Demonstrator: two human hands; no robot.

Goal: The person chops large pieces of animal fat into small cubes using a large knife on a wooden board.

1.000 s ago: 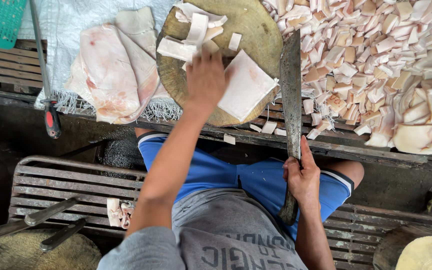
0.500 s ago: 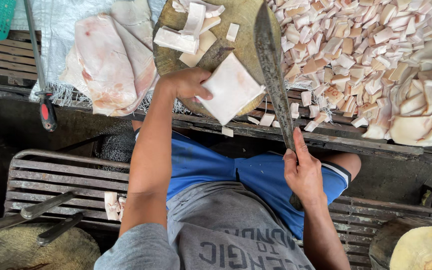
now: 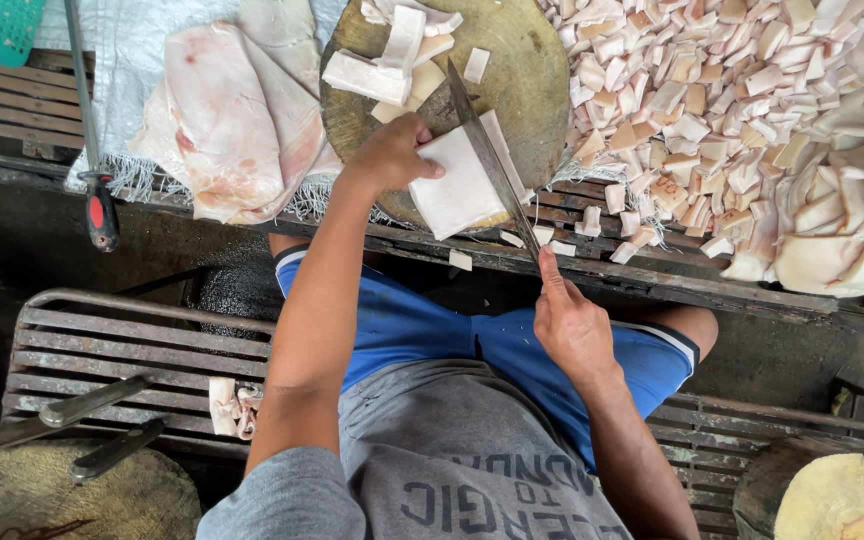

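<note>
The left hand (image 3: 392, 155) pins a white slab (image 3: 457, 190) flat on the round block (image 3: 542, 80), just left of the cleaver (image 3: 492, 160) gripped by the right hand (image 3: 572, 325), blade lying along the slab's right side.

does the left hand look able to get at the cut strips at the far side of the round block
Probably yes. The left hand presses the white slab just below the strips on the block; nothing lies between, and the knife sits to its right.
</note>
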